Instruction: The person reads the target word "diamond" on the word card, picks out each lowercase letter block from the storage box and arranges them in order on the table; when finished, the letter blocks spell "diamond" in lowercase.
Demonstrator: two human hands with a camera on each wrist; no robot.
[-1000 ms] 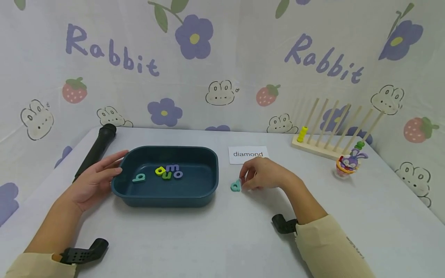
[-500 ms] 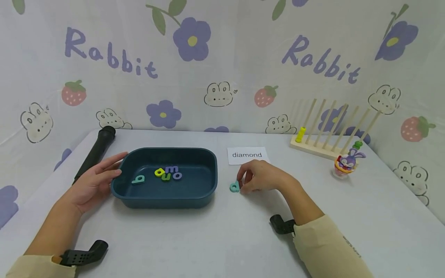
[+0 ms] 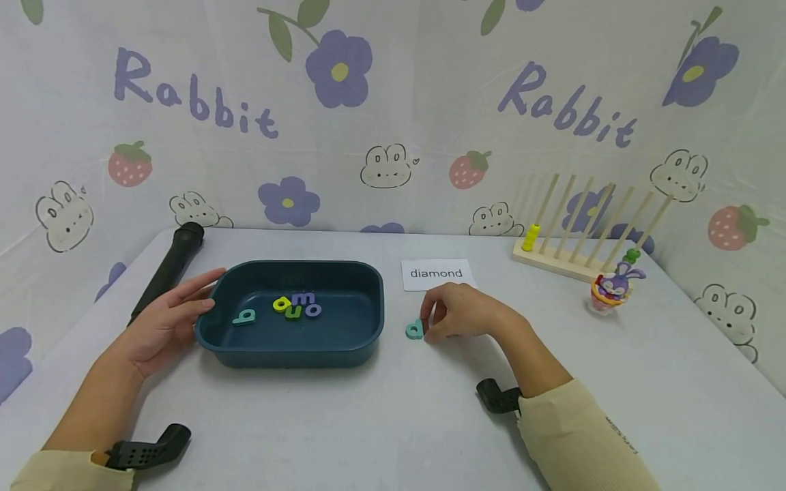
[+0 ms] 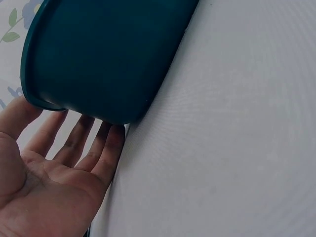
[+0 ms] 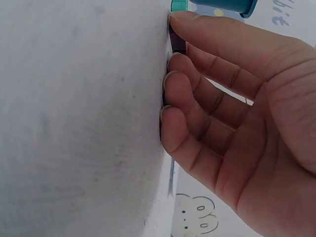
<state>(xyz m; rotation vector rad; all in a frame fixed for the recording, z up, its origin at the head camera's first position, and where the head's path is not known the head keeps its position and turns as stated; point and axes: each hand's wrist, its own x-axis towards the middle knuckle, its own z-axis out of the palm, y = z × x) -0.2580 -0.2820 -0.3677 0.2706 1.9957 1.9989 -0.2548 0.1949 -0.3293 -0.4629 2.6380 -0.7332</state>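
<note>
At the left end of the dark teal tray (image 3: 288, 359), my left hand (image 3: 161, 327) touches the wall with its fingers extended. In the left wrist view its fingertips (image 4: 116, 131) lie along the tray's side and under the rim. My right hand (image 3: 460, 315) pinches a teal letter "d" (image 3: 413, 331) between thumb and index finger, down on the white table. That letter (image 5: 178, 5) shows only partly past the thumb in the right wrist view. Several plastic letters lie in the tray: a teal one (image 3: 244, 317), a yellow one (image 3: 281, 305), a green one (image 3: 293, 313) and purple ones (image 3: 303, 299).
A white card (image 3: 436, 273) printed "diamond" lies just beyond my right hand. A black microphone (image 3: 167, 268) lies left of the tray. Back right stand a wooden peg rack (image 3: 559, 262) with yellow and green beads and a small rabbit figure (image 3: 611, 290). A patterned cloth hangs behind.
The head view has shifted slightly. My right hand has lowered a little beside the letter, so the card's word shows fully. The left hand and tray stay put.
</note>
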